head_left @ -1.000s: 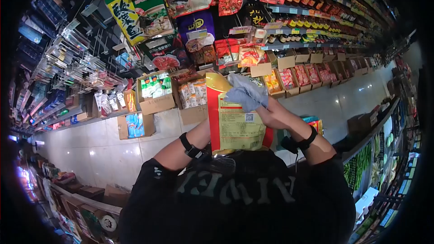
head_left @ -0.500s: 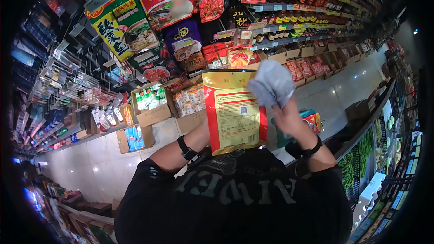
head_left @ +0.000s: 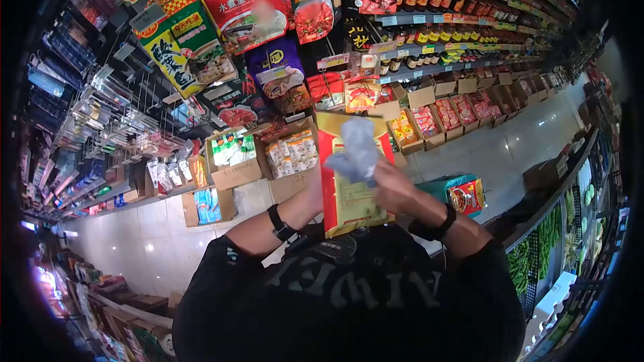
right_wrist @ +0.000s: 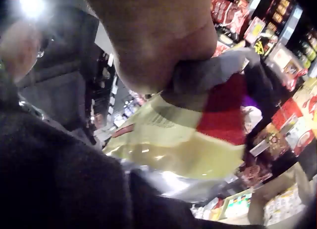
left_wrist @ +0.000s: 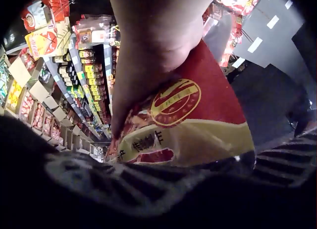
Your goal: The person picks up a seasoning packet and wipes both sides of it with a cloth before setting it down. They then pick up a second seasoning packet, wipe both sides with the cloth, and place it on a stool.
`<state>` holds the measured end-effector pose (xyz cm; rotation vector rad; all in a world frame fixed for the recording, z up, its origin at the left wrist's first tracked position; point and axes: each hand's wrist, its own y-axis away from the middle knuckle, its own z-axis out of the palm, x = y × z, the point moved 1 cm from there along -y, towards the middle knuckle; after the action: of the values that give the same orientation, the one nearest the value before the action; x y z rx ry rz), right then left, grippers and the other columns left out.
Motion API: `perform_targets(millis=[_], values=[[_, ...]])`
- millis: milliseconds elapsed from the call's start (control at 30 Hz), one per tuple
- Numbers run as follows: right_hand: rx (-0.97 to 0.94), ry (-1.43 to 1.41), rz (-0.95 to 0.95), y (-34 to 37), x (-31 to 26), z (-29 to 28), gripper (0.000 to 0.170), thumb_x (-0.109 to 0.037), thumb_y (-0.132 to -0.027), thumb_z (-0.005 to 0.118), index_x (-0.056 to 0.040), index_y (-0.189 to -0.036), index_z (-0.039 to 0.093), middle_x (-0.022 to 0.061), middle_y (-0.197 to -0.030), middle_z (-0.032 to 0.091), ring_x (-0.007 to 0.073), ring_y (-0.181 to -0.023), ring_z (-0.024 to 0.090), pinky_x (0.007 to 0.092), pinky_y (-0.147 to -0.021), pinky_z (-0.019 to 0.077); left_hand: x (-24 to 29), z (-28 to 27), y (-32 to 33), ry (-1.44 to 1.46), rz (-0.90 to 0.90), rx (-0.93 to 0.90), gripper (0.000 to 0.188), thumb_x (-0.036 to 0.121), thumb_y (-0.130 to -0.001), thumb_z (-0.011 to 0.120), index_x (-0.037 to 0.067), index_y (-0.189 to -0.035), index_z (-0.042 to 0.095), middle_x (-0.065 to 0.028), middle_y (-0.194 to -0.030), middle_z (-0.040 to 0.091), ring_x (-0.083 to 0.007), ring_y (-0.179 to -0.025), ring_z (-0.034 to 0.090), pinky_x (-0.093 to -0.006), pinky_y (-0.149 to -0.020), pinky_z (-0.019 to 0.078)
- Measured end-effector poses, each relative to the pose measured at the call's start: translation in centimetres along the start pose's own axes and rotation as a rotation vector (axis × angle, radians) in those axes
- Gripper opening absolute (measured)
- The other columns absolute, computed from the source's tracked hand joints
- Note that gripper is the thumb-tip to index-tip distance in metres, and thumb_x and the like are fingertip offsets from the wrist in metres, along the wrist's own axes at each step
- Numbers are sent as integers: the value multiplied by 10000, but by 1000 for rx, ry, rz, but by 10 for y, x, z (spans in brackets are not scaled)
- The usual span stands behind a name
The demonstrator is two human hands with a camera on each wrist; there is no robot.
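A red and gold food pouch [head_left: 349, 211], its printed back facing up, is held in front of the chest. My left hand [head_left: 315, 194] grips it at the left side, fingers hidden behind the pouch. In the left wrist view that hand [left_wrist: 153, 56] lies against the pouch's red front, beside a round gold logo. A crumpled grey-blue cloth [head_left: 357, 144] is in my right hand [head_left: 392, 188] and lies across the upper and middle part of the pouch's back. The right wrist view shows the cloth [right_wrist: 213, 73] at the red part of the pouch.
Hanging seasoning packets [head_left: 245, 7] and a rack of bare hooks [head_left: 114, 100] are ahead. Open cardboard boxes [head_left: 235, 175] of packets line the shelf foot. Another pouch [head_left: 466, 196] lies beyond my right forearm. Vegetable shelves [head_left: 537, 255] stand at the right.
The cloth in my right hand swung off the pouch's upper right half a second ago, and is now back over its upper middle. My left hand keeps holding the pouch.
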<state>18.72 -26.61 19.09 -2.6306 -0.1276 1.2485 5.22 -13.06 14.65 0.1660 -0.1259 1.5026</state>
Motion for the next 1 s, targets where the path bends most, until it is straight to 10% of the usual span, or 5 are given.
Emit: perform_targets(millis=[333, 467, 533, 633, 1000], values=[[121, 316, 66, -23, 6, -36, 650, -39, -815, 621, 5, -1443, 458, 259, -1481, 450, 436, -1404, 391, 509, -1187, 308, 29, 33, -13, -75, 200, -105, 639, 577, -1046, 333, 106, -1453, 478, -107, -1433, 556, -269, -1267, 580, -452, -1078, 479], [3, 125, -161, -41, -13, 1, 629, -67, -839, 580, 12, -1448, 443, 263, -1493, 439, 430, -1419, 380, 524, -1189, 300, 16, 40, -16, -186, 436, 744, 602, 542, -1054, 338, 102, -1435, 492, -115, -1405, 574, -257, -1257, 592, -409, -1040, 512], [-27, 297, -238, -43, -41, -3, 583, -65, -836, 594, 31, -1402, 489, 252, -1434, 504, 431, -1382, 434, 495, -1177, 339, 33, -79, -17, -119, 578, -204, 625, 555, -1046, 340, 100, -1452, 477, -122, -1420, 562, -267, -1258, 590, -416, -1056, 501], [71, 267, -252, -51, -15, -13, 546, -80, -848, 573, 71, -1368, 511, 282, -1421, 511, 423, -1379, 448, 470, -1190, 328, 31, 14, 1, -136, 497, 405, 696, 597, -1031, 331, 86, -1492, 432, -142, -1457, 533, -304, -1285, 571, -481, -1074, 480], [298, -910, 452, -25, 23, -7, 421, -82, -982, 634, 20, -1373, 516, 95, -1311, 636, 162, -1166, 617, 323, -997, 485, 47, 33, 13, 25, 454, 170, 721, 563, -1028, 338, 34, -1515, 388, -208, -1515, 456, -404, -1330, 514, -568, -1092, 431]])
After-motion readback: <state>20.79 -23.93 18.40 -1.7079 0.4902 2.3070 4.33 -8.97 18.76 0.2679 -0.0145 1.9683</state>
